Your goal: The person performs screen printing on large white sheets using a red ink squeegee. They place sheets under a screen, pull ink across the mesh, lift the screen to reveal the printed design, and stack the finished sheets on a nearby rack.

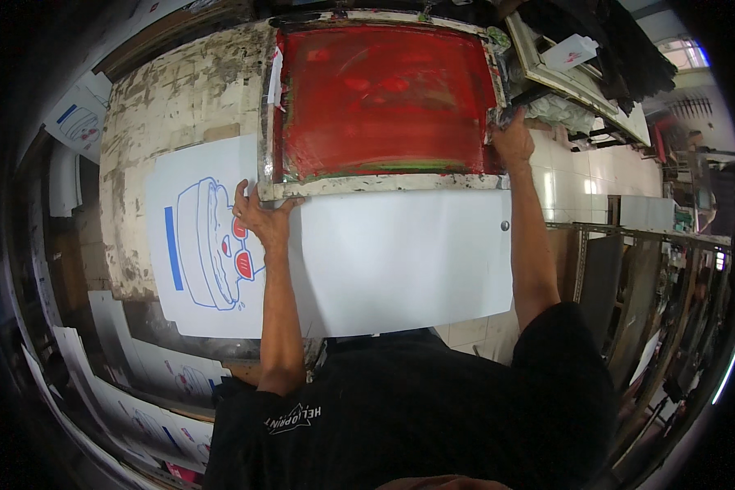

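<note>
A screen printing frame with a pale, paint-stained rim and red, ink-smeared mesh lies over a large white sheet. At the frame's near left corner, my left hand is closed, its thumb along the near rim. My right hand grips the right side, its fingertips partly hidden at the dark edge. To the left of the frame, the sheet bears a blue-outlined burger-like drawing with red sunglasses and a blue bar. The sheet's far part is hidden beneath the frame.
A stained pale board extends left under the sheet. Several printed sheets rest on racks at the lower left. Another frame with a small white box stands at the far right. Metal shelving lines the right side.
</note>
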Motion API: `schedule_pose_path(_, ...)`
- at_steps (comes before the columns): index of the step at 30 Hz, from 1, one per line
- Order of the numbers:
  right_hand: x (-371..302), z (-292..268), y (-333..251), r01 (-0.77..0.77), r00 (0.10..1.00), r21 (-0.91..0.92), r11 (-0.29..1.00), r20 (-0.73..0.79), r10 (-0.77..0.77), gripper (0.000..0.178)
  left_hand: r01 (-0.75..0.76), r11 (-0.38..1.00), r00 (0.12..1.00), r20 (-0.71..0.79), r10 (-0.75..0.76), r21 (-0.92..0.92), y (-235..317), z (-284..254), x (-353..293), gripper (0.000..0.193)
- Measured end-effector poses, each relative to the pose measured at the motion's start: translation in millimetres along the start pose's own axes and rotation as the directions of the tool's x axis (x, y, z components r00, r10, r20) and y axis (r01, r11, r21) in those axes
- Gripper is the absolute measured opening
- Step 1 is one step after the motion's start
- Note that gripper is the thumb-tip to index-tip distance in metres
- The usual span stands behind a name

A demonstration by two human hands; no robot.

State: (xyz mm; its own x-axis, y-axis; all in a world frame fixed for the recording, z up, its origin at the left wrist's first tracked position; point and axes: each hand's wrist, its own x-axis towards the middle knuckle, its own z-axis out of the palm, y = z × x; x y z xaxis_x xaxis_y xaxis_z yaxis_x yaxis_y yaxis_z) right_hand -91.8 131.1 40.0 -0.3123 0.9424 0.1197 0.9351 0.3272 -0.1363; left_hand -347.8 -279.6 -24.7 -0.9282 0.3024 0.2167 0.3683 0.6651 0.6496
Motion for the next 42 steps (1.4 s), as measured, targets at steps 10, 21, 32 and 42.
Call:
schedule_pose_path(10, 132.4, -1.6, -66.2, 0.541, 0.838, 0.061, 0.839, -0.124, -0.531, 0.058, 0.012, 0.995, 0.999, -0.044, -0.017, -0.101, 17.5, -14.0, 4.7, 0.072)
schedule_pose_path(21, 247.2, 60.5, -193.1, 0.755, 0.598, 0.224, 0.616, 0.151, -0.787, 0.053, 0.045, 0.915, 0.995, -0.065, -0.078, -0.402, 24.6, -22.0, 8.4, 0.085)
schedule_pose_path(32, 204.6, -23.6, -199.8, 0.743, 0.633, -0.207, 0.636, -0.089, -0.769, 0.077, -0.115, 0.856, 0.983, -0.181, 0.025, -0.504, 65.7, -42.4, 39.1, 0.046)
schedule_pose_path(42, 36.4, -232.5, -108.3, 0.729, 0.652, 0.195, 0.656, 0.093, -0.752, 0.059, -0.174, 0.703, 0.979, -0.197, 0.048, -0.69, 125.5, -72.3, 92.8, 0.035)
